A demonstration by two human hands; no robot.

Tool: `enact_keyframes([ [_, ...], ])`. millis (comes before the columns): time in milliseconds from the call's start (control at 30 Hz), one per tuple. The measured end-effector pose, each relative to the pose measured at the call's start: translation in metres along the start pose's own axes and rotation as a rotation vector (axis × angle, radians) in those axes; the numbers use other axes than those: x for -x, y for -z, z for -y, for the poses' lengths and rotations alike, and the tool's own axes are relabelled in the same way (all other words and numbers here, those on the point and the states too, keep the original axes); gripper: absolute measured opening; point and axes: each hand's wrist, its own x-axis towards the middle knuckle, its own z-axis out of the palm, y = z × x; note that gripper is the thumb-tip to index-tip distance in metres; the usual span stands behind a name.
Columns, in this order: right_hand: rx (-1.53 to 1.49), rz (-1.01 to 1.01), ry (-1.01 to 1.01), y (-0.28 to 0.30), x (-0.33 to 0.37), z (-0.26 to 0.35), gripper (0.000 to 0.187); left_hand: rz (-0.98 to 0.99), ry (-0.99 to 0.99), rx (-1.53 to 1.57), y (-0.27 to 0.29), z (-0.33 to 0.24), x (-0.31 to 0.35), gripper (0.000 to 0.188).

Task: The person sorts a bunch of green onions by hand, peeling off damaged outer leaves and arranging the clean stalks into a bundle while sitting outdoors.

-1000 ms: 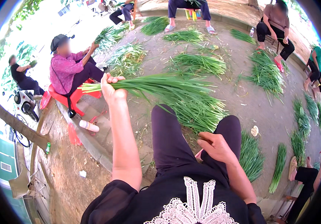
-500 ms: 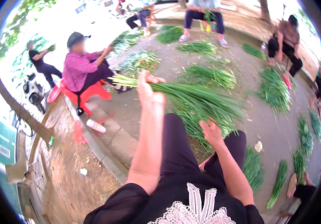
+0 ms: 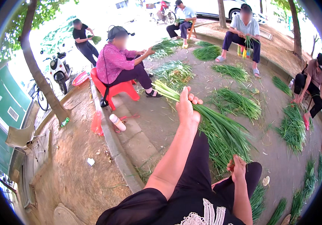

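Note:
My left hand is wrapped round a bunch of garlic chives, close to its pale stem ends. Those stems point to the far left, and the long green leaves droop to the right over my lap. Just below the leaf tips is my right hand, its fingers curled together by my right knee. Whether a leaf is pinched in them is too small to tell. Beneath the held bunch, a heap of loose chives lies on the ground in front of my legs.
More chive piles lie across the pavement. A person in a pink top sits on a red plastic chair at the left; others sit or stand farther off. A curb, a pale bottle and a red bag are at my left.
The view has swung left, so the scene sits farther right. My right hand's fingers, spread beside the leaves before, have curled closed. My left hand still grips the bunch.

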Motion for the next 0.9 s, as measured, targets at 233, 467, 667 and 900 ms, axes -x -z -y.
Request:
enact_keyframes([
  [233,1.433,0.168,0.408,0.048,0.008,0.006,0.056,0.355,-0.765,-0.966,-0.021,-0.013,0.011,0.017],
  [467,0.386,0.269,0.475,-0.042,0.036,0.067,0.090,0.879,-0.740,-1.829,-0.001,0.055,0.070,0.019],
  [667,-0.323,0.137,0.301,-0.051,0.038,0.049,0.053,1.070,-0.526,-1.816,0.042,0.098,0.122,0.015],
  [900,-0.379,-0.094,0.278,-0.045,0.037,0.053,0.017,1.079,-0.204,-1.732,0.063,0.094,0.129,0.036],
])
